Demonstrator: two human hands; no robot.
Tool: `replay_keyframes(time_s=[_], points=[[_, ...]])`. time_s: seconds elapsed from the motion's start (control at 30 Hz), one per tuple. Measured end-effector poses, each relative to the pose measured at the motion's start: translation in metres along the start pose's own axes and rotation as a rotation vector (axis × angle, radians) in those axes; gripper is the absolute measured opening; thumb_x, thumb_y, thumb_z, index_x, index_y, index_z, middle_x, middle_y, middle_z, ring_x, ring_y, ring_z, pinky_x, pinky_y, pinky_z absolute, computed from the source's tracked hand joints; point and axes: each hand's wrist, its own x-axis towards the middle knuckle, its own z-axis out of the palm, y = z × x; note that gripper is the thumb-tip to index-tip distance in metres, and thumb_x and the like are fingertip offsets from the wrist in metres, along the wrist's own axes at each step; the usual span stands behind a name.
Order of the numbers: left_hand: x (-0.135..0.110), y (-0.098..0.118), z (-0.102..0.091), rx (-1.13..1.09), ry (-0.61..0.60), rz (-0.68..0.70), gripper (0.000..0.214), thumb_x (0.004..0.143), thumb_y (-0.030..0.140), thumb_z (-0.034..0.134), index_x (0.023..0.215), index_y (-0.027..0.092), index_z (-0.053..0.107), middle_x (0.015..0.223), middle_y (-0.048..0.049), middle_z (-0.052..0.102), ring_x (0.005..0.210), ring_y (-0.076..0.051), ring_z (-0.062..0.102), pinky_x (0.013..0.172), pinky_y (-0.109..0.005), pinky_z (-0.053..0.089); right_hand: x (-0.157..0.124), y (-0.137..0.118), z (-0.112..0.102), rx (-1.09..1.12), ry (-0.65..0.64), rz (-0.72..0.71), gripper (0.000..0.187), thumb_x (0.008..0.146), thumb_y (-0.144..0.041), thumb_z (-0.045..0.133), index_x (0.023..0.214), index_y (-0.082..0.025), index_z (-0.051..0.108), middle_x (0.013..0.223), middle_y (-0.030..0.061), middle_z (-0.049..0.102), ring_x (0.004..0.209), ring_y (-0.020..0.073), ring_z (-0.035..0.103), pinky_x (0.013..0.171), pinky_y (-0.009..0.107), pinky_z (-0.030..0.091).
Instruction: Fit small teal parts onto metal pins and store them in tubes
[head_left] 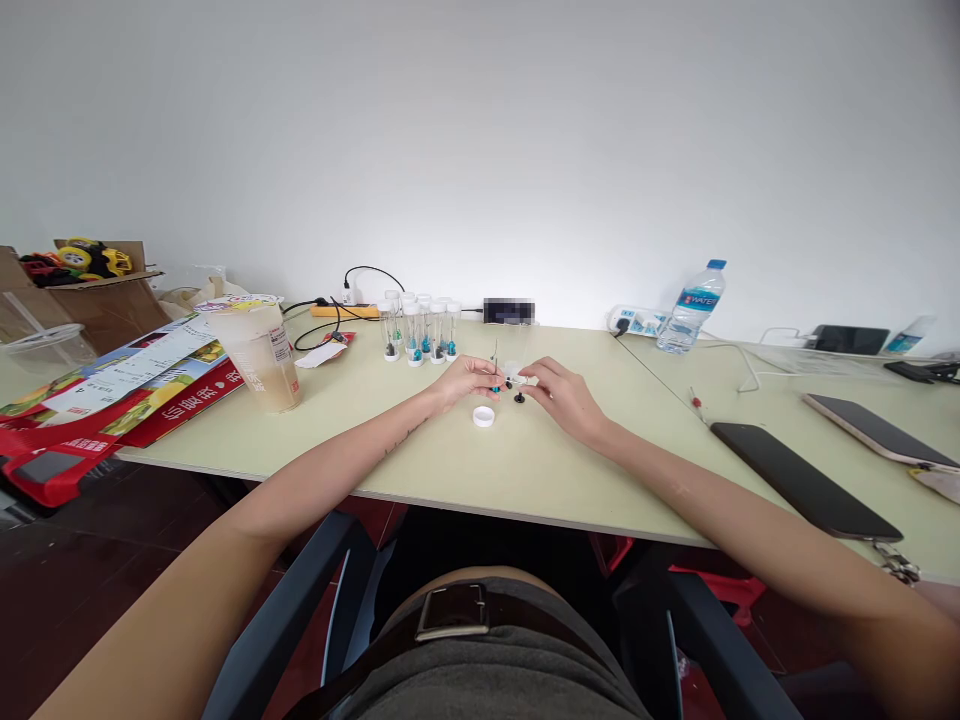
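Near the middle of the table, my left hand (466,382) pinches a thin upright rod with a blue part (496,388) at its lower end. Just to the right, the fingers of my right hand (566,397) close at the stem of a small black part (519,398) with a flat disc-like base. Between and behind my fingertips is a clear plastic tube (514,345), hard to make out. A round white cap (484,416) lies on the table in front of my left fingertips.
Several clear tubes (412,330) with white caps and blue or black pieces stand behind my left hand. Left are a drink cup (259,360), a red bag (180,400) and a cardboard box (112,300). A water bottle (691,310) and a phone (802,478) are right.
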Motion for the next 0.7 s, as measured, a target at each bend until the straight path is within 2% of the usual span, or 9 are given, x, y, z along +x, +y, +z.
replay_keyframes(time_s=[0.07,0.13,0.27,0.47,0.57,0.7], points=[[0.0003,-0.0008,-0.0008,-0.004,-0.008,-0.006,0.032,0.063,0.035,0.072,0.082,0.009,0.066,0.082,-0.0111,0.068,0.077,-0.017,0.062,0.077,-0.035,0.051,0.0002,0.0002,-0.0018,-0.192,-0.001,-0.106,0.026,0.089,-0.032,0.039,0.097,-0.020,0.061,0.107,0.0101,0.056,0.067,0.0148,0.056,0.061,0.030,0.043],[0.0007,-0.0016,-0.0011,-0.004,-0.024,-0.010,0.033,0.063,0.035,0.072,0.083,0.009,0.066,0.083,-0.0113,0.068,0.077,-0.017,0.062,0.079,-0.036,0.051,0.0004,0.0004,-0.0029,-0.293,-0.014,-0.154,0.030,0.091,-0.029,0.034,0.093,-0.020,0.062,0.108,0.0106,0.054,0.072,0.0164,0.056,0.061,0.030,0.042],[0.0020,-0.0039,-0.0007,-0.020,-0.031,-0.016,0.038,0.061,0.036,0.073,0.086,0.008,0.065,0.084,-0.0124,0.068,0.080,-0.019,0.063,0.081,-0.038,0.050,0.0003,0.0014,-0.0032,-0.283,-0.018,-0.166,0.035,0.092,-0.028,0.030,0.093,-0.019,0.064,0.099,0.0095,0.059,0.073,0.0171,0.056,0.064,0.030,0.043],[0.0040,-0.0084,-0.0014,-0.060,-0.036,-0.005,0.041,0.058,0.033,0.076,0.089,0.008,0.063,0.089,-0.0134,0.068,0.083,-0.020,0.064,0.082,-0.039,0.050,0.0002,0.0002,-0.0041,-0.045,0.015,-0.080,0.033,0.091,-0.033,0.036,0.089,-0.020,0.066,0.084,0.0070,0.063,0.069,0.0164,0.057,0.064,0.029,0.043],[0.0038,-0.0089,-0.0012,-0.059,-0.035,0.003,0.043,0.057,0.033,0.076,0.089,0.008,0.062,0.089,-0.0129,0.068,0.082,-0.020,0.064,0.080,-0.039,0.050,0.0001,-0.0007,-0.0018,0.130,-0.010,0.050,0.030,0.088,-0.037,0.041,0.084,-0.020,0.065,0.074,0.0039,0.063,0.060,0.0145,0.056,0.059,0.029,0.044],[0.0027,-0.0062,0.0011,-0.023,-0.025,0.024,0.042,0.056,0.035,0.076,0.086,0.009,0.062,0.089,-0.0122,0.068,0.082,-0.020,0.064,0.078,-0.038,0.051,0.0002,0.0002,0.0046,0.466,-0.050,0.262,0.030,0.083,-0.043,0.047,0.094,-0.019,0.062,0.065,0.0014,0.060,0.050,0.0114,0.052,0.048,0.025,0.042]])
